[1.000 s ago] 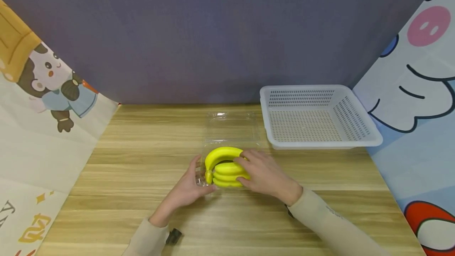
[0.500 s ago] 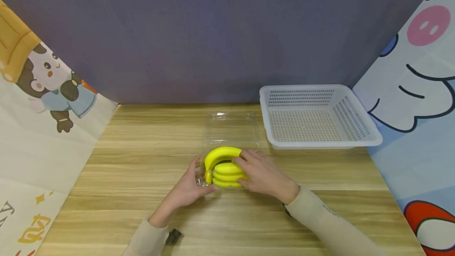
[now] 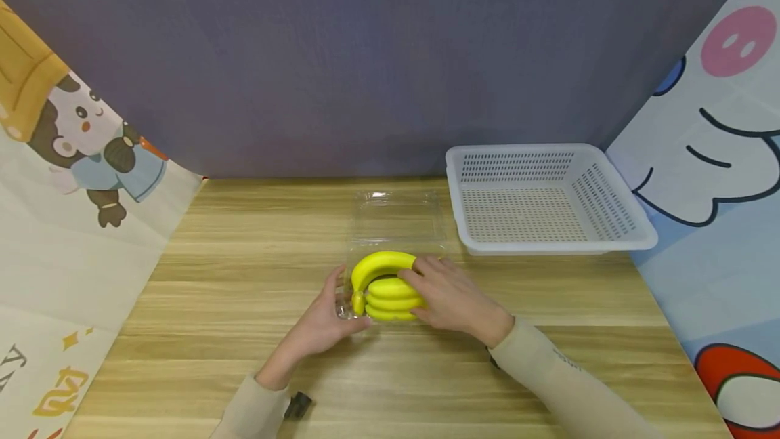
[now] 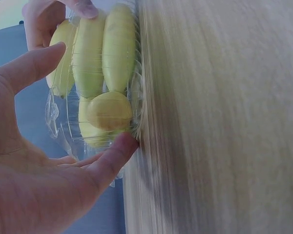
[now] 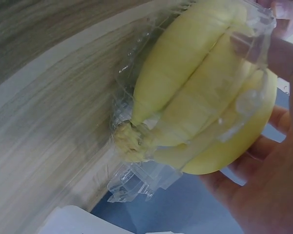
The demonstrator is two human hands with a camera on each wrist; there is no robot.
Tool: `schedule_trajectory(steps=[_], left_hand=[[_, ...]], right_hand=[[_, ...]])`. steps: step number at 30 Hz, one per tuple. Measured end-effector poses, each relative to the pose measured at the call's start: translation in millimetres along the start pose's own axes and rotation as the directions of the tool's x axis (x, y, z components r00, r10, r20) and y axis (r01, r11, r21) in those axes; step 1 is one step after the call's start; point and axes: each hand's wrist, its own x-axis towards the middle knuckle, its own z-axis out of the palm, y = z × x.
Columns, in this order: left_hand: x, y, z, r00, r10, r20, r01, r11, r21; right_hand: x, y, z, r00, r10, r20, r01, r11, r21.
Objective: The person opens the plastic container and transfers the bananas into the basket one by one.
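Yellow bananas (image 3: 393,290) lie in a clear plastic clamshell box (image 3: 350,310) on the table; one curves behind the others. The transparent lid (image 3: 399,219) is folded back flat behind them. With thumb and fingers spread around the box's left end, my left hand (image 3: 323,320) holds it; the left wrist view shows a fingertip (image 4: 124,144) at the lower corner. My right hand (image 3: 453,300) grips the bananas' right part from above, fingers at the back and thumb in front. In the right wrist view the thumb (image 5: 283,58) reaches over the plastic wall onto the fruit.
A white perforated basket (image 3: 557,246) stands on the wooden table (image 3: 244,242), behind and to the right of the box. A dark grey panel (image 3: 329,73) closes off the back, and cartoon-printed sheets (image 3: 695,154) flank both sides.
Almost nothing differs. Since one second ago my right hand and forearm have shifted slightly to the left; the bananas, box and left hand look the same.
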Motion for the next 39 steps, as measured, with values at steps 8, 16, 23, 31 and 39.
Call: schedule_trajectory(steps=[8,16,23,31,39], left_hand=[[-0.2,-0.3,0.5,1.0,0.003,0.001,-0.003,1.0,-0.007],[-0.2,1.4,0.7,1.0,-0.007,-0.003,0.007,1.0,-0.004],[-0.1,2.3,0.7,1.0,-0.01,-0.006,0.01,1.0,0.007],[-0.3,1.9,1.0,1.0,-0.007,-0.009,0.007,1.0,0.017],[-0.3,0.5,1.1,1.0,-0.002,-0.02,0.002,1.0,0.023]], right_hand=[[0.9,1.2,0.5,1.0,0.002,-0.008,-0.002,1.0,-0.01],[0.8,2.1,-0.3,1.0,0.001,-0.011,-0.002,1.0,-0.015],[0.9,1.6,-4.4,0.999,-0.006,-0.042,0.005,1.0,-0.024],[1.6,1.9,-8.2,0.998,-0.003,-0.061,0.002,1.0,-0.03],[2.8,2.6,-14.6,0.995,0.004,-0.1,-0.006,1.0,-0.022]])
